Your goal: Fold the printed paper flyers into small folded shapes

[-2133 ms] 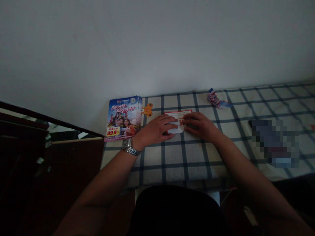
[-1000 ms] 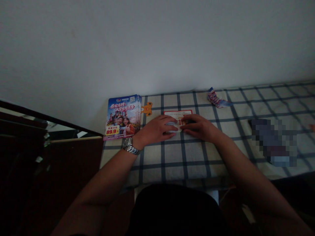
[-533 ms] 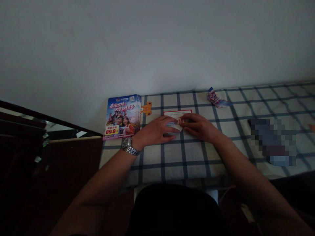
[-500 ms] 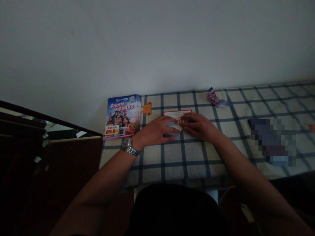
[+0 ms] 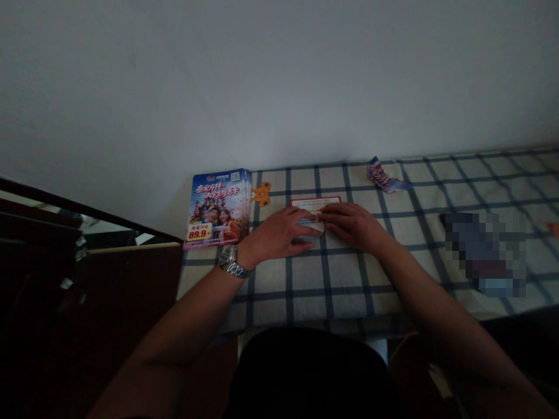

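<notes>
A small folded paper leaflet (image 5: 309,203) with a red border and printed text lies on the checked tablecloth (image 5: 301,285), partly covered by my hands. My left hand (image 5: 286,233), with a metal watch at the wrist, rests on its left part, fingers stretched out and apart. At the leaflet's right side, my right hand (image 5: 353,226) has its fingers bent together in a pinch on the paper. What lies beneath the fingertips is hidden. Left of my left hand is a stack of colourful printed flyers (image 5: 218,206).
A crumpled, curved piece of printed paper (image 5: 386,177) sits near the wall. On the right lies a dark blurred-out object (image 5: 476,250). A cartoon bear print (image 5: 262,194) shows beside the flyers. Part of another person's hand (image 5: 554,228) appears at the right edge.
My right fingers have drawn closer together on the leaflet, and a reddish printed patch by them is now mostly out of sight. My left hand has barely moved.
</notes>
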Motion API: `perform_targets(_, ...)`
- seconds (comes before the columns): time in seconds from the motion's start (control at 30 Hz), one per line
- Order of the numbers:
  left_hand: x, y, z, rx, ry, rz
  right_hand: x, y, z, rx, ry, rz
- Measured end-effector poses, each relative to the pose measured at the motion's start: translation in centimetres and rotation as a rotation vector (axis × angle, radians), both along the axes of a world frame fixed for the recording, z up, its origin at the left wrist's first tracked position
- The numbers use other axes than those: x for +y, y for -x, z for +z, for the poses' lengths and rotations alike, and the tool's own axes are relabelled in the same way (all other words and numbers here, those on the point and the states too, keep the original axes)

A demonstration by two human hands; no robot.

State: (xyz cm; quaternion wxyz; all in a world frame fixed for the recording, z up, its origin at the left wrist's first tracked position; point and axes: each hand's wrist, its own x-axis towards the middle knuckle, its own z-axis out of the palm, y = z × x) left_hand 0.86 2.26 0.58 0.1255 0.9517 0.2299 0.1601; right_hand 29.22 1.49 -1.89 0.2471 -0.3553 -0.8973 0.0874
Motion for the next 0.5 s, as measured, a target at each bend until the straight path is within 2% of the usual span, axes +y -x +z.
perform_targets(0.3,-0.02,0.04,-0.09,0.013,-0.001,-0.006,-0.33,0.76,-0.03,-0.11,-0.082,-0.062)
perform_targets(0.5,0.0,-0.03,-0.18,-0.009,0.005,-0.008,-0.42,1.02,-0.12,-0.128,-0.079,-0.097)
